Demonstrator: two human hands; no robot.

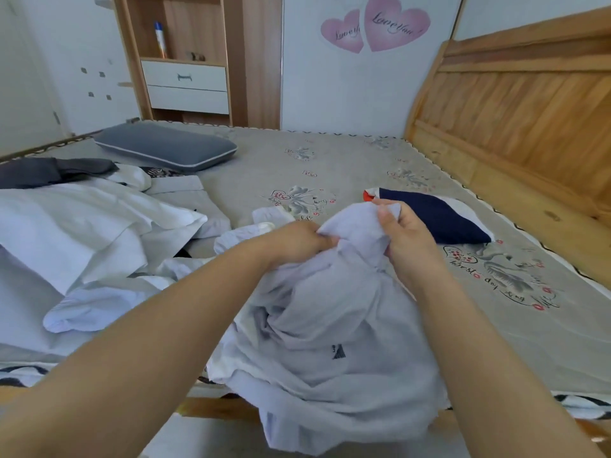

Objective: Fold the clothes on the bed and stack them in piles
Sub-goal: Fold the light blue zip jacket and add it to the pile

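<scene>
**Pale garment gripped in both hands, centre of frame**

Observed left hand [299,241] clenched on a bunch of the pale lilac-grey garment [334,328] at centre; right hand [405,234] pinching an upper fold of the same cloth just right of centre, thumb on top; both hands close together, raised above the bed [330,153]; rest of garment crumpled below them, draped over the near bed edge at lower centre; small dark mark noted on its front.

Recorded at left of frame: loose heap of white clothes [89,226], unfolded; dark grey garment [49,171] beyond it at upper left; grey pillow [165,145] further back.

Noted right of the hands: folded navy garment [436,216] with white and red edging, flat on the patterned mattress; wooden headboard [515,117] at upper right; wooden shelf unit [185,57] at upper centre-left; pink heart stickers [377,24] on the wall.
</scene>
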